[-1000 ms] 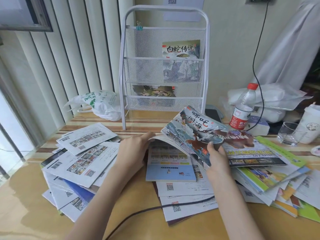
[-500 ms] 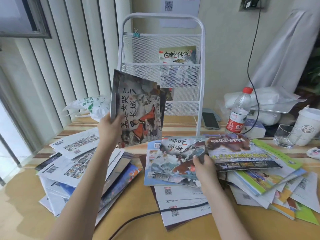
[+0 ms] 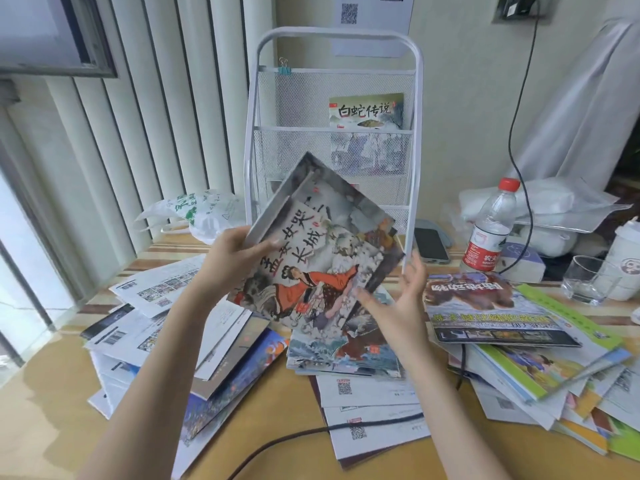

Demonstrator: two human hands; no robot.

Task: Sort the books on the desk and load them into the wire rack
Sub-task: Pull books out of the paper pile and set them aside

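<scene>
My left hand (image 3: 232, 258) grips the left edge of a few thin picture books (image 3: 322, 251), tilted in the air before the white wire rack (image 3: 332, 140); the front cover shows a figure in an orange robe. My right hand (image 3: 398, 299) is open, palm up, with its fingers just under the books' lower right corner. The rack stands at the back of the desk and holds a book (image 3: 367, 110) in its top pocket. Loose books lie in piles on the desk: left (image 3: 156, 327), middle (image 3: 349, 344) and right (image 3: 502, 313).
A plastic bottle (image 3: 490, 230), a phone (image 3: 431, 244), a glass (image 3: 585, 279) and a white cup (image 3: 625, 261) stand at the right back. A plastic bag (image 3: 197, 213) lies left of the rack. A black cable (image 3: 311, 434) crosses the front of the desk.
My left hand has tilted the lifted books clockwise and brought them toward the middle. My right hand let go of the book on the middle pile and rose, open, to the lifted books' lower corner.
</scene>
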